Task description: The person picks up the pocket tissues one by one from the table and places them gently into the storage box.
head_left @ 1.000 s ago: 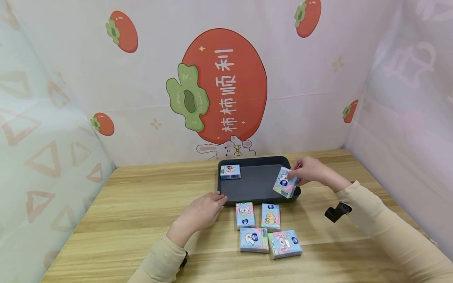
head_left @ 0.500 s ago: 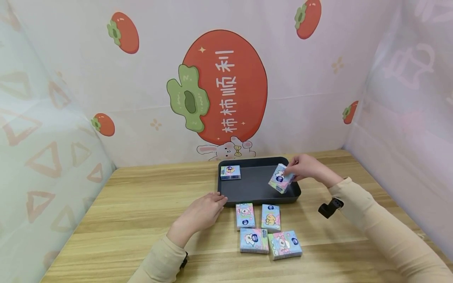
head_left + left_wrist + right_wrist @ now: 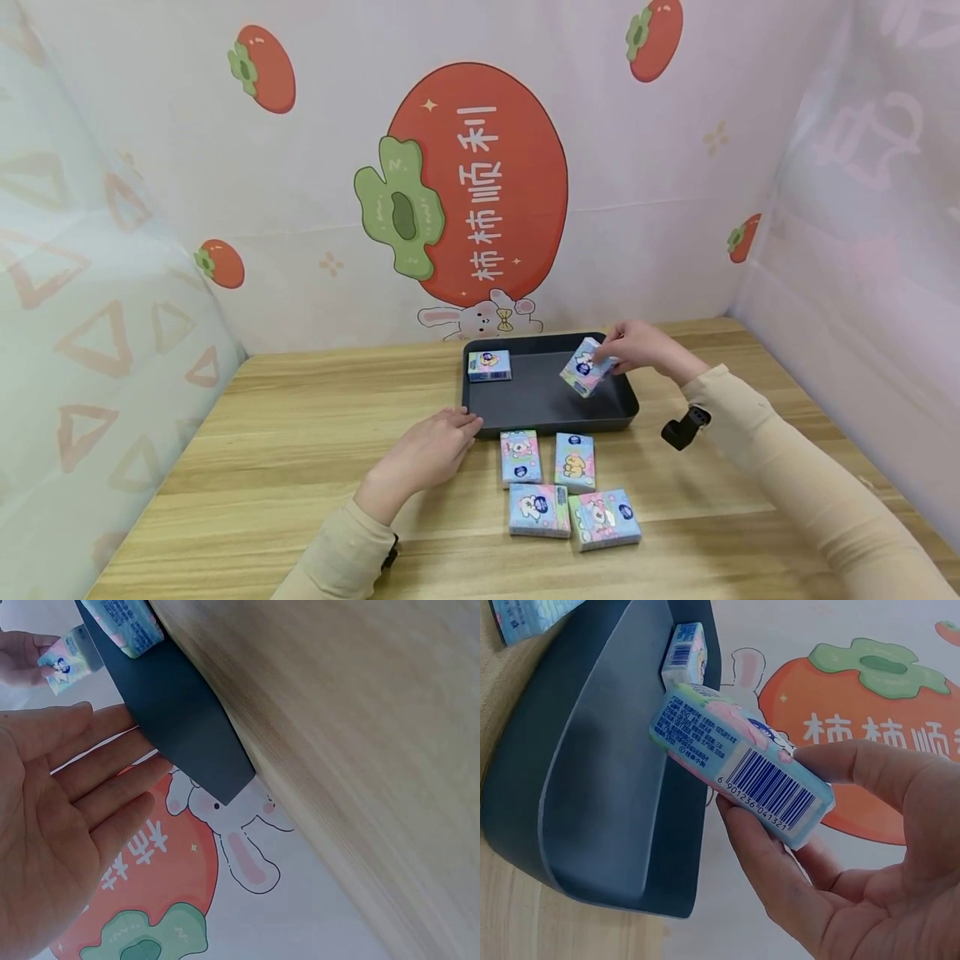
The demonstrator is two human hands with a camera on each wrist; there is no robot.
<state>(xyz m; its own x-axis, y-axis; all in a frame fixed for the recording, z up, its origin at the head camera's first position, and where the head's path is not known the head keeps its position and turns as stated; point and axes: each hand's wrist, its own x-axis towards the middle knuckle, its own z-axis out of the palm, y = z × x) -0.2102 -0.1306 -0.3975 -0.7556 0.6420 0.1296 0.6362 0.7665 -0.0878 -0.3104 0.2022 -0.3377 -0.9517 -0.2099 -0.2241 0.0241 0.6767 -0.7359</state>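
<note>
My right hand (image 3: 637, 346) pinches a light-blue and pink tissue pack (image 3: 585, 367) between thumb and fingers, tilted above the right part of a dark grey tray (image 3: 532, 408). In the right wrist view, the barcode side of this tissue pack (image 3: 739, 765) faces the camera. Another pack (image 3: 489, 365) lies inside the tray at its back left corner. At the tray's front left corner, my left hand (image 3: 431, 450) touches the rim with straight fingers and holds nothing; its open palm (image 3: 52, 817) shows in the left wrist view.
In front of the tray, several packs lie on the wooden table (image 3: 315, 433): two close to the rim, such as one (image 3: 521, 457) on the left, and two nearer me, such as one (image 3: 604, 519) on the right. A printed cloth backdrop (image 3: 315, 167) stands behind the table.
My right hand has carried the tissue pack left and slightly back, from the tray's right edge to further over its inside. The left hand and the other packs have stayed put.
</note>
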